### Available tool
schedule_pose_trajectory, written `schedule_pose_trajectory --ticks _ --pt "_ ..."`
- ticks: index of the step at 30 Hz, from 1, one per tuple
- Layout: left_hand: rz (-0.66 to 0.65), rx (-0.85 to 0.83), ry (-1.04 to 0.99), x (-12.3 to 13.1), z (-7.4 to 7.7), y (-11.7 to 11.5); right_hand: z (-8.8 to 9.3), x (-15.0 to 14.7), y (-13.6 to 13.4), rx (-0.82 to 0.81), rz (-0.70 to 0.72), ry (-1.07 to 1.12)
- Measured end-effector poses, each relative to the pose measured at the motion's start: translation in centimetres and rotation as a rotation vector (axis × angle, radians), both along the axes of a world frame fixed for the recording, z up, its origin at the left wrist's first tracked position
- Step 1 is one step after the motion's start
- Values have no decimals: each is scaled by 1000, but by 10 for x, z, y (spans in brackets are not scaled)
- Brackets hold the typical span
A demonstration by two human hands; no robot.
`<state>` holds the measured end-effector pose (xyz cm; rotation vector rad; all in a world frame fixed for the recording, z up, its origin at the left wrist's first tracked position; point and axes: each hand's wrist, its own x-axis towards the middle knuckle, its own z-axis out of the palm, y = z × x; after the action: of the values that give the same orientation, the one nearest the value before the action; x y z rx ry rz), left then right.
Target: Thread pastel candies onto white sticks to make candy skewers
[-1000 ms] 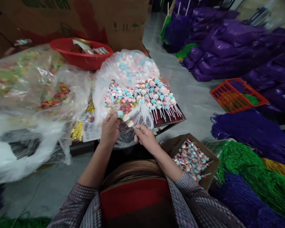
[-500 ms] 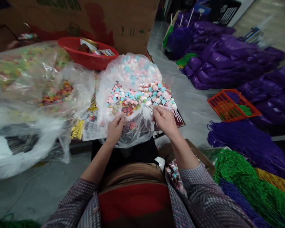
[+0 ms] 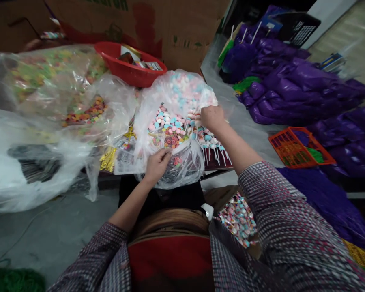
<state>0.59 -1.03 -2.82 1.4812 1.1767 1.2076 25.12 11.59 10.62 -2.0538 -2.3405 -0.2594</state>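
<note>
My left hand is closed in a pinch at the near edge of the clear plastic bag; whatever its fingers hold is too small to make out. Further right, my right hand is closed around a candy stick, its candies showing left of the fingers and a white tip on the other side. Below it lie several more candy sticks with white stems towards me. Loose pink, white and blue candies lie in the open bag, with small ring candies nearer me.
A red basin with small packets stands behind the bags. Left are bags of ring candies and gold ties. A box of wrapped candies sits low right. An orange basket and purple bundles are beyond.
My right hand has moved away from my left, forward and right, to the pile of candy sticks. The left stays pinched near the bag's edge. The view has shifted, showing more of the wrapped candies.
</note>
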Motion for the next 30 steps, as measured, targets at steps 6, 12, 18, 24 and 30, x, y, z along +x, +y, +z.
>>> schedule_pose_trajectory --ticks 6,12,18,24,30 --pt "-13 42 12 0 -2 0 24 -4 -5 -23 -136 -8" --pt "-28 32 6 2 -2 0 12 -35 -79 23 149 314" --pt "-22 60 14 2 0 0 -53 -43 -127 -267 17 163" --pt "-13 89 80 1 -2 1 -62 -28 -129 -280 4 26" --pt "-43 147 123 0 -7 3 -65 -37 -127 -266 -7 -34"
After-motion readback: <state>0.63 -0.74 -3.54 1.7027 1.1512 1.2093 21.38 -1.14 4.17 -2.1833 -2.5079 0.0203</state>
